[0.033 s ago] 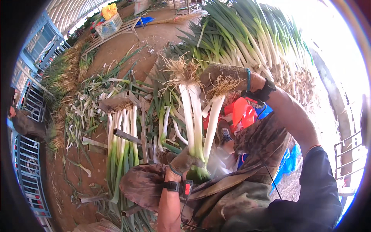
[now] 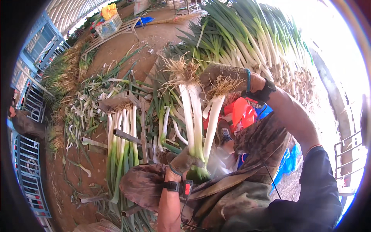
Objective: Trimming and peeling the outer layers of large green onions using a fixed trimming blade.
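Note:
Thick leeks [image 2: 198,123] stand upright before me, roots up, white shafts in the middle and green ends down at my lap. My left hand [image 2: 185,160], in a dirty glove, is closed round their green lower part. At the top, my gloved right hand [image 2: 222,75] is closed at the root end, its fingertips partly hidden by shaggy roots [image 2: 185,73]. One leek leans a little apart from the others, its roots hanging in front of the right glove. To the left, more leeks [image 2: 123,133] lie in a metal frame [image 2: 133,137], roots toward its far plate.
A big pile of leeks [image 2: 251,38] rises at the far right. Leaf trimmings [image 2: 91,104] litter the floor at left. Red plastic [image 2: 241,112] and a blue bag [image 2: 289,160] lie by my legs. Blue railings [image 2: 29,170] and another person's arm [image 2: 29,125] are at the left edge.

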`<action>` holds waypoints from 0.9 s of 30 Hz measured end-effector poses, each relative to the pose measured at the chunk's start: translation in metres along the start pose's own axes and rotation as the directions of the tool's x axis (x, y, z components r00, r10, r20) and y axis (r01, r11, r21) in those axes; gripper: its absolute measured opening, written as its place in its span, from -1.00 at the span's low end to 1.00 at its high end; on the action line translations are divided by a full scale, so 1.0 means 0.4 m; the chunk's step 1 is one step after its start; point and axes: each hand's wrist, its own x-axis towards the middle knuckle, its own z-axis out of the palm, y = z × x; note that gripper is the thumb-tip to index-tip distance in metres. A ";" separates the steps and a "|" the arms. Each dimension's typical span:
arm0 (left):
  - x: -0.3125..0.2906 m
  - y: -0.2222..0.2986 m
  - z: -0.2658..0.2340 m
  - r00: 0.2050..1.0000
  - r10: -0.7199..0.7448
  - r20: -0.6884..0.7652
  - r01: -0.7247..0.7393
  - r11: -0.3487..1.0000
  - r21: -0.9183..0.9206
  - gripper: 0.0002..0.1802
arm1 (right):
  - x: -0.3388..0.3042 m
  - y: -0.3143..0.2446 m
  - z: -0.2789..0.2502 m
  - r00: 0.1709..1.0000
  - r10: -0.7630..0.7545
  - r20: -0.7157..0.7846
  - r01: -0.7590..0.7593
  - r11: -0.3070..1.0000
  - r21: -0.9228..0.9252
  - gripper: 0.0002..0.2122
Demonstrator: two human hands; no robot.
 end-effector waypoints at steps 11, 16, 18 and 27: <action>-0.008 0.005 0.008 0.996 0.011 -0.090 -0.010 1.000 0.021 -0.32 | 0.058 -0.130 -0.139 0.750 0.492 -0.442 -0.561 0.827 -0.031 -0.53; 0.006 0.018 0.038 0.987 -0.018 -0.160 0.028 0.998 0.060 -0.39 | 0.056 -0.155 -0.073 0.913 0.402 -0.069 -0.383 0.787 -0.484 -0.39; 0.006 0.016 0.041 0.983 -0.028 -0.179 0.042 0.996 0.073 -0.40 | 0.078 -0.234 -0.028 0.784 0.614 0.098 -0.457 0.675 -0.579 -0.50; -0.022 0.049 0.076 0.974 0.020 -0.224 -0.008 0.999 0.054 -0.44 | 0.041 -0.098 -0.006 0.792 0.501 -0.350 -0.520 0.853 0.043 -0.79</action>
